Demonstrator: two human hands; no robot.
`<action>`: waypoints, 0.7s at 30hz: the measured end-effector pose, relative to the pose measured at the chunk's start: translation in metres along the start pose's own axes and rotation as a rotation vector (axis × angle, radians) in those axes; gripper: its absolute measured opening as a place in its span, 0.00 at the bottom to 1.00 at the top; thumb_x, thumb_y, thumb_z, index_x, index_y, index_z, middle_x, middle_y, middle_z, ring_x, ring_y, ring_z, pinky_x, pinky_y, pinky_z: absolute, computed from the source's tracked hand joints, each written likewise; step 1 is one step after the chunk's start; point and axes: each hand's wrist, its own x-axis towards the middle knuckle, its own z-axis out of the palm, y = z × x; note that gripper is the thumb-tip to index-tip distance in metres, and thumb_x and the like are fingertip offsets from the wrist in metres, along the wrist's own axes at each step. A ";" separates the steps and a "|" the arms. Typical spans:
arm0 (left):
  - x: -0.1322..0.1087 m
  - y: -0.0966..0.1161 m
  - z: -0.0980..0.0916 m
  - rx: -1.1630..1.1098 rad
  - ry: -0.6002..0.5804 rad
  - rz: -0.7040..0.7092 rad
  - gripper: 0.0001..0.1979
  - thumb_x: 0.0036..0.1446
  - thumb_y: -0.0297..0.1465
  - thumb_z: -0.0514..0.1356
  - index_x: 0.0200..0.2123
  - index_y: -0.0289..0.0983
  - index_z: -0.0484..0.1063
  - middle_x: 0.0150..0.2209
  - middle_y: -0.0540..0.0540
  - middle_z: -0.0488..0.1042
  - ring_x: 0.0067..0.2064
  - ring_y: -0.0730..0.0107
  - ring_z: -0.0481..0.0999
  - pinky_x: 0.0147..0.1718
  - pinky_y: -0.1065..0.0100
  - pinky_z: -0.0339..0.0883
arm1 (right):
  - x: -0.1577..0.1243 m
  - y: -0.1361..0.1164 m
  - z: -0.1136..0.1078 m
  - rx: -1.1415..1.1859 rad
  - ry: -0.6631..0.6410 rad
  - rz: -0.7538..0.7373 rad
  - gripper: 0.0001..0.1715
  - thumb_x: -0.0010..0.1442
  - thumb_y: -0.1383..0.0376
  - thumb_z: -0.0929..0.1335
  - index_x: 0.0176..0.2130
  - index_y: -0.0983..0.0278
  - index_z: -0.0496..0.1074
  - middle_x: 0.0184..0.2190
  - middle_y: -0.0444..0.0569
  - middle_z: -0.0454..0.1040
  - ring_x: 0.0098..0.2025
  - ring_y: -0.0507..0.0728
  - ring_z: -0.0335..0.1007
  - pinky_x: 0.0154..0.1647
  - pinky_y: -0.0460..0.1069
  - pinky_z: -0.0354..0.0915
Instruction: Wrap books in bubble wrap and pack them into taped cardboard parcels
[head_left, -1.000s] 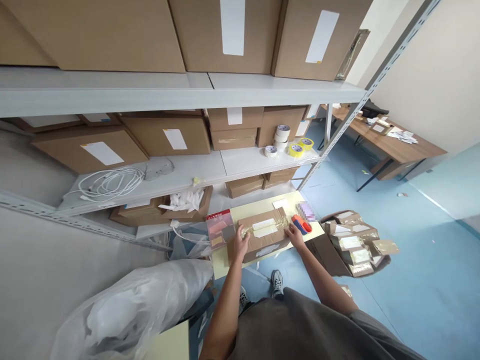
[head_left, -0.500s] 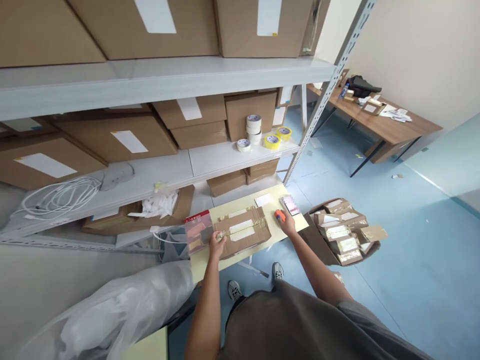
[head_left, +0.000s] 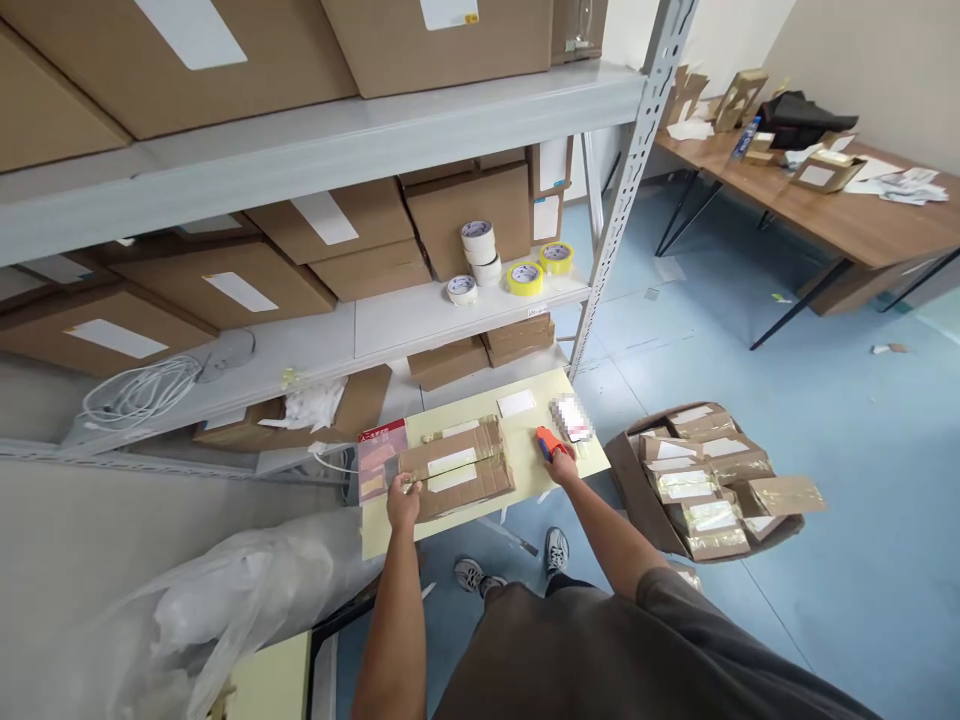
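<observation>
A flat cardboard box (head_left: 480, 478) with clear tape and white labels across its top lies on the pale yellow table (head_left: 536, 415). My left hand (head_left: 403, 502) grips its left end, fingers curled over the edge. In my right hand (head_left: 561, 464), to the right of the box, is a small orange-and-blue hand tool (head_left: 550, 442); its exact kind is too small to make out. Just beyond that hand lies a phone (head_left: 572, 418) with a blurred screen. A white card (head_left: 517, 402) rests near the table's back edge. Left of the box is a red-and-pink printed sheet (head_left: 381, 455).
Shelving (head_left: 420, 325) behind the table bears cardboard boxes, white tape rolls (head_left: 478, 240) and yellow tape rolls (head_left: 525, 278). On the floor at right stands a large carton (head_left: 637, 500) filled with taped parcels. Bulky plastic wrap (head_left: 255, 590) lies at lower left.
The view has shifted to the right. My right hand has turned, so more of the orange-and-blue tool shows. My left hand stays at the box's left end.
</observation>
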 end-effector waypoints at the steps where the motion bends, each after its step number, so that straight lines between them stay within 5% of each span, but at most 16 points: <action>1: -0.002 0.001 0.001 0.009 0.010 -0.005 0.11 0.54 0.32 0.65 0.41 0.43 0.71 0.47 0.41 0.80 0.54 0.45 0.79 0.53 0.53 0.69 | 0.000 -0.001 0.002 -0.004 -0.004 0.011 0.15 0.59 0.64 0.72 0.47 0.63 0.77 0.44 0.61 0.82 0.51 0.67 0.78 0.53 0.55 0.66; 9: -0.002 0.002 0.001 0.108 -0.041 -0.071 0.12 0.60 0.33 0.63 0.48 0.43 0.72 0.53 0.43 0.80 0.53 0.51 0.80 0.50 0.61 0.70 | -0.031 -0.006 -0.011 -0.089 0.086 -0.024 0.20 0.74 0.61 0.59 0.53 0.69 0.73 0.45 0.65 0.81 0.57 0.67 0.75 0.65 0.57 0.57; 16: -0.007 0.010 0.018 0.111 -0.045 -0.034 0.13 0.63 0.32 0.62 0.51 0.42 0.73 0.57 0.40 0.78 0.54 0.51 0.79 0.50 0.61 0.70 | -0.076 -0.015 -0.063 -0.049 0.150 -0.333 0.17 0.73 0.57 0.61 0.52 0.65 0.68 0.50 0.65 0.77 0.46 0.68 0.77 0.46 0.56 0.67; 21: -0.015 0.024 0.028 0.081 -0.101 -0.006 0.11 0.64 0.30 0.61 0.50 0.41 0.73 0.55 0.40 0.78 0.50 0.54 0.80 0.48 0.62 0.68 | -0.105 -0.062 -0.096 0.102 0.113 -0.610 0.19 0.68 0.50 0.65 0.48 0.61 0.70 0.40 0.54 0.78 0.38 0.64 0.74 0.40 0.54 0.66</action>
